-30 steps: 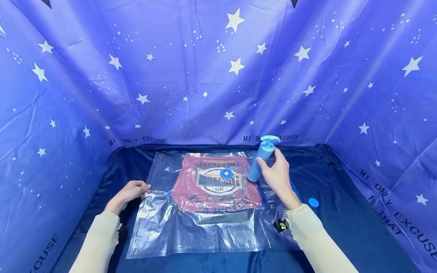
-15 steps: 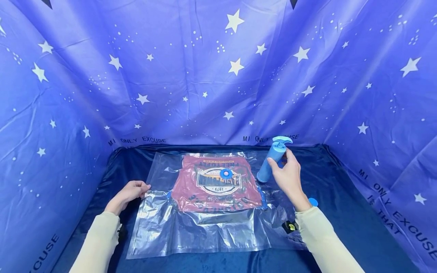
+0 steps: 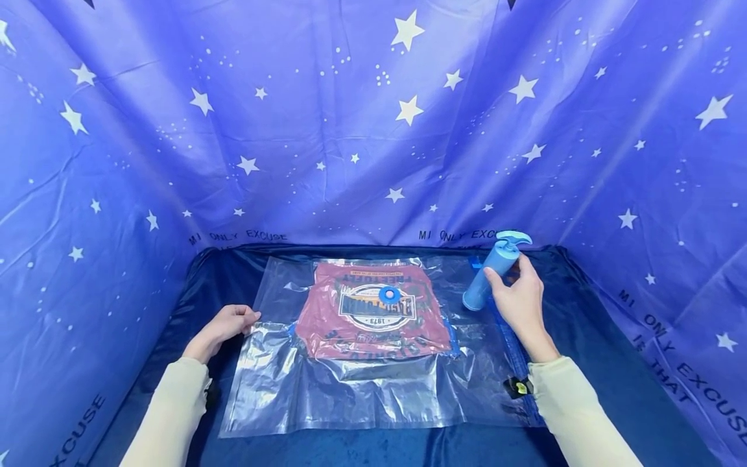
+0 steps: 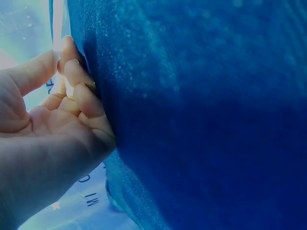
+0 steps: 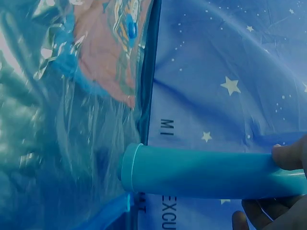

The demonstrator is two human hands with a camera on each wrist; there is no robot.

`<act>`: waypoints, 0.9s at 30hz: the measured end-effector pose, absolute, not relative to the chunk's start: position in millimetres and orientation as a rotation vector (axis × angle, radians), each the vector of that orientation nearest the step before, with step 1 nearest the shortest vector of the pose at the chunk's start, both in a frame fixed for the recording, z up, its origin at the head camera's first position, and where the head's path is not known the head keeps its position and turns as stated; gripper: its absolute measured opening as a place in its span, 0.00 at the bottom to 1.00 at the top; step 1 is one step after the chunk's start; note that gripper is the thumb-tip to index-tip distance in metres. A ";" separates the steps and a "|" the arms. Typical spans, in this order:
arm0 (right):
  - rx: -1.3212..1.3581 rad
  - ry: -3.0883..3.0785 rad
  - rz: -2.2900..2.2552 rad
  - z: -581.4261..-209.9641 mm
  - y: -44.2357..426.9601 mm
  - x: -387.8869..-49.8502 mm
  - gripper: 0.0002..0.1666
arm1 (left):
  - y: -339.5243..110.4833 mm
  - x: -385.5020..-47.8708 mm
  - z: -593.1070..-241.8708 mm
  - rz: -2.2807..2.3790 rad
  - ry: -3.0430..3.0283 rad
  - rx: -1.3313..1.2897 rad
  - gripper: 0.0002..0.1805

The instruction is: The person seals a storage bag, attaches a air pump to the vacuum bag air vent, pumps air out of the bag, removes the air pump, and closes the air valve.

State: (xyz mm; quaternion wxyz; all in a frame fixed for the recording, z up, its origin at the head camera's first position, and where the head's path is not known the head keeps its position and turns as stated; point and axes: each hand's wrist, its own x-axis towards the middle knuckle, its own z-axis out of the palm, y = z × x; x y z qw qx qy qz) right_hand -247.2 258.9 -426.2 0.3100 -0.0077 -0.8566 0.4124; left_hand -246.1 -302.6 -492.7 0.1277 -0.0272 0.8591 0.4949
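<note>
A clear plastic vacuum storage bag (image 3: 268, 395) lies flat, with a folded dark red printed shirt (image 3: 373, 347) inside it. On its upper face sits a round blue valve (image 3: 390, 295) with a pinkish centre. At the bag's left edge, my left hand (image 3: 224, 329) pinches the plastic between thumb and forefinger; the left wrist view shows the other fingers (image 4: 88, 103) curled. My right hand (image 3: 521, 301) grips a blue hand pump (image 3: 487, 282) by its barrel, tilted, T-handle up. The pump's lower end is over the bag's right part, away from the valve.
A blue zip strip (image 3: 509, 334) runs along the bag's right side, partly behind my right forearm. Near my right cuff is a small black and yellow item (image 3: 517, 388). Dark blue cloth (image 3: 618, 389) covers the surface; star-printed curtains (image 3: 350, 130) enclose three sides.
My right hand has carried the pump to the right, away from the shirt. The round blue cap seen earlier at the right is now out of sight. My left hand holds its place.
</note>
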 end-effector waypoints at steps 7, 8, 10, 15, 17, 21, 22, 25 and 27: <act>-0.083 -2.267 1.056 -419.8 278.8 -242.7 0.30 | -301.1 -247.6 -493.2 1.450 2.498 -0.078 0.18; -0.095 -2.272 1.052 -419.4 282.3 -241.7 0.31 | -301.1 -247.5 -492.9 1.451 2.497 -0.076 0.18; -0.125 -2.284 1.040 -419.3 289.1 -239.6 0.31 | -301.0 -247.1 -492.5 1.452 2.500 -0.074 0.18; -0.196 -2.307 0.999 -422.9 303.7 -235.2 0.30 | -300.7 -246.1 -491.8 1.446 2.506 -0.078 0.18; -0.213 -2.309 0.984 -424.2 308.4 -233.8 0.30 | -300.3 -246.0 -491.5 1.443 2.509 -0.076 0.18; -0.227 -2.311 0.971 -424.9 316.6 -232.1 0.30 | -299.6 -245.9 -491.2 1.436 2.518 -0.074 0.18; -0.230 -2.311 0.967 -424.6 318.5 -231.8 0.30 | -299.8 -246.0 -491.2 1.433 2.520 -0.076 0.18; -0.246 -2.313 0.965 -423.5 325.0 -231.1 0.30 | -300.7 -246.6 -492.3 1.422 2.519 -0.082 0.18; -0.264 -2.317 0.965 -423.6 330.1 -230.9 0.31 | -301.5 -247.1 -492.8 1.415 2.516 -0.082 0.18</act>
